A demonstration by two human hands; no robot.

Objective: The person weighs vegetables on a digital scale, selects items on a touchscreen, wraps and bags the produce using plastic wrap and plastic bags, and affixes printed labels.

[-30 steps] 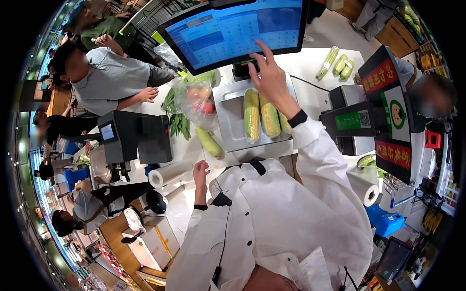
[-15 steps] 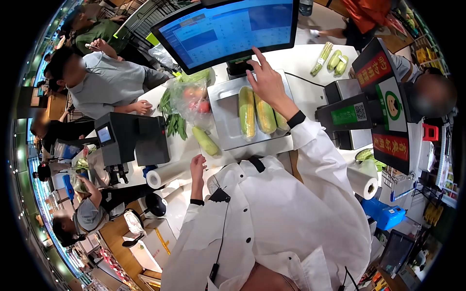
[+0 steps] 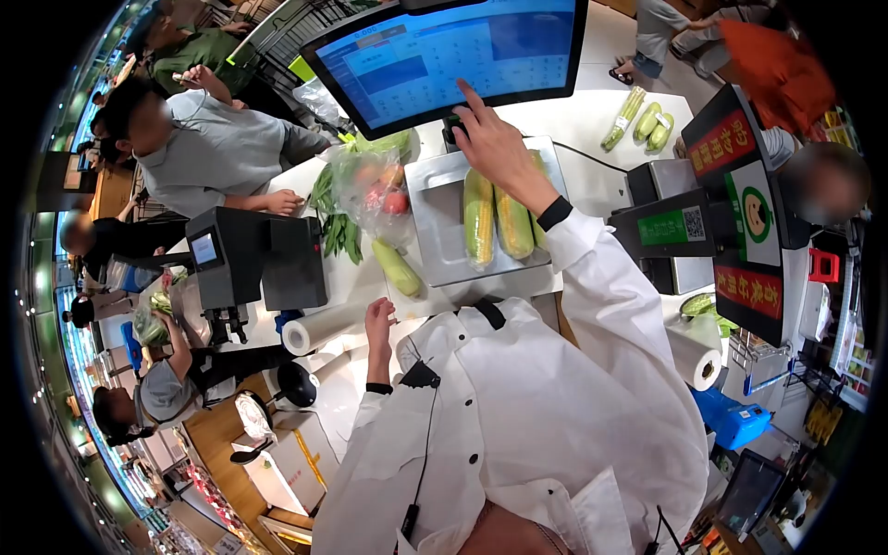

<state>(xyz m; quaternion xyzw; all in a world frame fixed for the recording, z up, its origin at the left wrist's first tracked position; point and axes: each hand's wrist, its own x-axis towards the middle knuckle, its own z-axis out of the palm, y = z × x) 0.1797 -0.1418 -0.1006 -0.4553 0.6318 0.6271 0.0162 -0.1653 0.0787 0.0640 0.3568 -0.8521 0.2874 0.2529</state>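
Observation:
My right hand (image 3: 499,153) reaches over a metal scale tray (image 3: 438,222), its index finger stretched out to the lit touchscreen (image 3: 444,65). Nothing is held in it. Under that wrist, corn cobs in clear wrap (image 3: 478,217) lie on the tray, partly hidden by my forearm. My left hand (image 3: 379,324) hangs in front of my chest at the counter edge, empty, with loosely bent fingers apart. Close to it are a roll of plastic bags (image 3: 310,333) and a pale green squash (image 3: 397,268). A clear bag of tomatoes (image 3: 384,196) lies left of the tray.
Leafy greens (image 3: 342,236) and a black label printer (image 3: 250,259) stand on the left. Packed green vegetables (image 3: 655,129) lie at the back right, near a sign with a QR code (image 3: 684,225). A person in a grey shirt (image 3: 213,139) leans on the counter.
My right index finger has moved left and slightly down across the screen. The view has shifted a little. My left hand stays near the same spot.

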